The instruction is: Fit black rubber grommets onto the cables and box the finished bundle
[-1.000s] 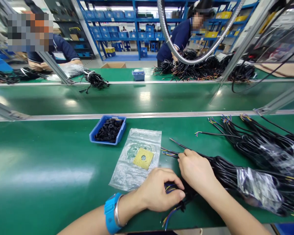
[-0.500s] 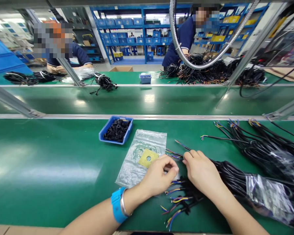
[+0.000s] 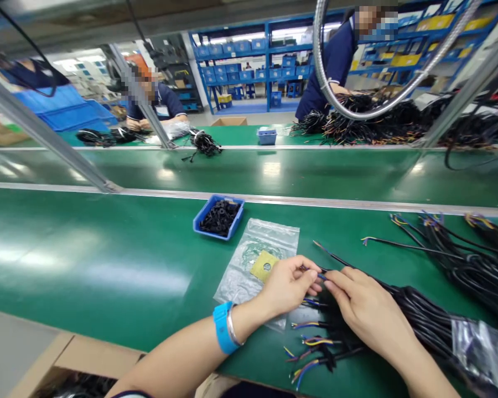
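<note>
My left hand (image 3: 288,284) and my right hand (image 3: 363,304) meet over the front bench. Both pinch a black cable near its end, where thin blue wire (image 3: 322,277) shows between the fingertips. A thick bundle of black cables (image 3: 423,312), wrapped in clear film, runs off to the right beneath my right hand. Stripped ends with blue, yellow and brown wires (image 3: 311,340) fan out below my hands. Beside my left hand lies a clear zip bag (image 3: 234,279) bearing a yellow square sheet with a round hole (image 3: 258,266). My left wrist wears a blue band (image 3: 224,329).
A blue bin (image 3: 197,226) of small black parts stands behind the bag. More cables (image 3: 460,265) lie at right. An open cardboard box (image 3: 95,356) is at lower left. Metal posts (image 3: 77,143) and a braided hose (image 3: 327,91) cross the view. Co-workers (image 3: 330,61) work across the bench.
My hands have come together, and my left fingers now pinch at the wire end by my right fingers. The view has swung left, revealing the cardboard box.
</note>
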A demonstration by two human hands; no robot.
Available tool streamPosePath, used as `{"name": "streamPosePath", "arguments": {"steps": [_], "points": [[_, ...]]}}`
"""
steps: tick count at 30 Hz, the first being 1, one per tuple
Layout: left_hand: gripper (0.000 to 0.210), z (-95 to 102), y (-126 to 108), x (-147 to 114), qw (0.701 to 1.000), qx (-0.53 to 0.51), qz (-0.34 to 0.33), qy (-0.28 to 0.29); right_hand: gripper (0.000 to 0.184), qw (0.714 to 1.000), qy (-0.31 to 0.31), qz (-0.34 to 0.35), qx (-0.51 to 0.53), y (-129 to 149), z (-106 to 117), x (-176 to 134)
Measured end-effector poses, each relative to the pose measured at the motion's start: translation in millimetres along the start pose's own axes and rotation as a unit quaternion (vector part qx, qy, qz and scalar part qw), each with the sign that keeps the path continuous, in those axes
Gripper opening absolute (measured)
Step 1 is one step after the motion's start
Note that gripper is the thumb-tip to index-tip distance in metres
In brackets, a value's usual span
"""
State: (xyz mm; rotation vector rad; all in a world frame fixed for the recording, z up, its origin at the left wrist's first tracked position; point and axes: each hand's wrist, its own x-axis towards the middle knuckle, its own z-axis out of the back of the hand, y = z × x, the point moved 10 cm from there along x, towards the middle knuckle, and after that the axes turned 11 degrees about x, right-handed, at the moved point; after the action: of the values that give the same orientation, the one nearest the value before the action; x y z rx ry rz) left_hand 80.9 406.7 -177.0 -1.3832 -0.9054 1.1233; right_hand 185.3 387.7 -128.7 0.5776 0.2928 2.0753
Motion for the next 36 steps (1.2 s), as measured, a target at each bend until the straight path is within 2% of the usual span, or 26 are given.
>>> {"name": "streamPosePath", "arguments": {"steps": [3, 5, 6, 7, 8, 9, 11, 12, 15, 19, 23, 24, 25, 26, 28, 29, 30, 32, 36], "points": [[0.019, 24.0, -29.5, -5.6, 0.984, 0.169, -0.060, -0.014, 0.028, 1.000, 0.000, 0.019, 0.009, 1.2, -2.9, -0.1], [0.017, 53.7, -57.9, -7.7, 0.939, 0.322, -0.111, -0.044, 0.029, 0.999, 0.009, 0.032, 0.007, 2.9, -6.1, -0.9], [0.018, 74.7, -69.9, -6.8, 0.916, 0.377, -0.121, -0.069, 0.029, 0.999, 0.013, 0.038, 0.003, 3.6, -7.6, -1.4], [0.019, 101.9, -79.7, -4.8, 0.886, 0.435, -0.112, -0.115, 0.028, 0.999, 0.016, 0.042, -0.001, 4.0, -8.8, -2.0], [0.021, 133.0, -89.4, -3.4, 0.840, 0.504, -0.095, -0.180, 0.027, 0.999, 0.016, 0.043, -0.004, 3.8, -9.6, -2.5], [0.023, 160.9, -95.5, -1.0, 0.814, 0.531, -0.080, -0.223, 0.026, 0.999, 0.018, 0.043, -0.006, 3.1, -10.4, -2.9], [0.023, 206.4, -98.4, 5.7, 0.782, 0.560, -0.053, -0.269, 0.022, 0.999, 0.024, 0.039, -0.006, 0.9, -12.4, -3.7], [0.020, 222.0, -95.9, 10.2, 0.772, 0.572, -0.042, -0.272, 0.020, 0.999, 0.028, 0.037, -0.006, -0.3, -13.3, -4.0], [0.013, 245.7, -86.9, 19.7, 0.762, 0.591, -0.031, -0.263, 0.012, 0.999, 0.036, 0.032, -0.010, -2.4, -14.3, -4.3], [0.002, 248.1, -86.9, 16.1, 0.769, 0.574, -0.040, -0.277, 0.009, 0.998, 0.059, 0.010, -0.014, -2.7, -14.2, -2.8], [0.012, 242.1, -90.3, -4.8, 0.790, 0.508, -0.045, -0.340, 0.008, 0.995, 0.092, -0.018, -0.017, -1.3, -14.0, -0.7], [0.016, 236.0, -88.6, -9.9, 0.805, 0.480, -0.050, -0.344, 0.008, 0.994, 0.102, -0.026, -0.015, -1.4, -14.7, -0.5], [0.022, 227.6, -84.3, -13.4, 0.834, 0.436, -0.055, -0.334, 0.008, 0.993, 0.113, -0.034, -0.011, -1.9, -15.8, -0.7], [0.028, 216.4, -77.3, -14.8, 0.872, 0.376, -0.057, -0.309, 0.008, 0.991, 0.123, -0.042, -0.007, -2.6, -17.0, -0.9], [0.038, 186.1, -53.8, -12.6, 0.957, 0.193, -0.030, -0.216, 0.009, 0.989, 0.139, -0.055, -0.004, -4.2, -19.4, -1.4], [0.040, 168.4, -41.7, -11.5, 0.980, 0.114, -0.004, -0.165, 0.009, 0.988, 0.143, -0.059, -0.005, -5.0, -20.2, -1.6], [0.041, 152.0, -31.4, -11.4, 0.991, 0.056, 0.021, -0.123, 0.009, 0.987, 0.145, -0.062, -0.006, -5.8, -20.7, -1.5], [0.042, 129.4, -16.6, -12.6, 0.995, 0.017, 0.055, -0.076, 0.009, 0.987, 0.146, -0.064, -0.008, -7.0, -21.5, -1.5], [0.037, 109.9, -0.7, -15.1, 0.996, 0.058, 0.049, -0.035, 0.008, 0.987, 0.145, -0.063, -0.007, -7.3, -22.2, -2.2]]}}
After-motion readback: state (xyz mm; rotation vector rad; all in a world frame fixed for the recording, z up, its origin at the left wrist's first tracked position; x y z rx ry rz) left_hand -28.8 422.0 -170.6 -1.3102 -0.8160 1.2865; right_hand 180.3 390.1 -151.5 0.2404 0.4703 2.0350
